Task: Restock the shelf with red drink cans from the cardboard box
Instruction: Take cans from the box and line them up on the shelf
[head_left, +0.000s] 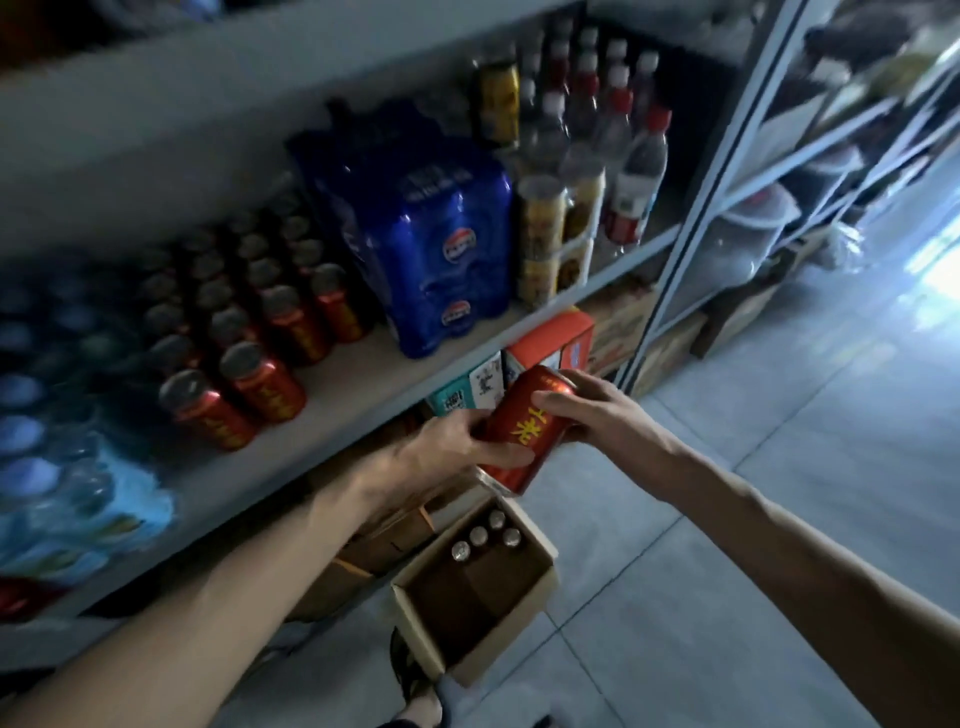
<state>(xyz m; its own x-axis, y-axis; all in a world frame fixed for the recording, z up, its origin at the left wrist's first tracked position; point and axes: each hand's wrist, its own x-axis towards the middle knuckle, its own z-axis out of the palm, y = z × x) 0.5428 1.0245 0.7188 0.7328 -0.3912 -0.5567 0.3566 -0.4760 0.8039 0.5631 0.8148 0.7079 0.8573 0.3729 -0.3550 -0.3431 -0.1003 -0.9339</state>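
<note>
Above box (498, 652) | tilted red can (524, 428), apparently yellow characters | left hand (447, 441), right hand (597, 410): fingers (556, 402) clamp it

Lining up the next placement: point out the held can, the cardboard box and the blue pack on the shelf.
held can (524, 428): head view, red side at the yellow lettering.
cardboard box (506, 642): head view, outer front wall.
blue pack (441, 244): head view, front face.

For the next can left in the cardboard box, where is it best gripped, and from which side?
Probably by its top, from straight above: the four cans stand upright, clustered at the far end of the cardboard box, so walls and neighbours block their sides. The left hand and right hand are busy holding a red can.
</note>
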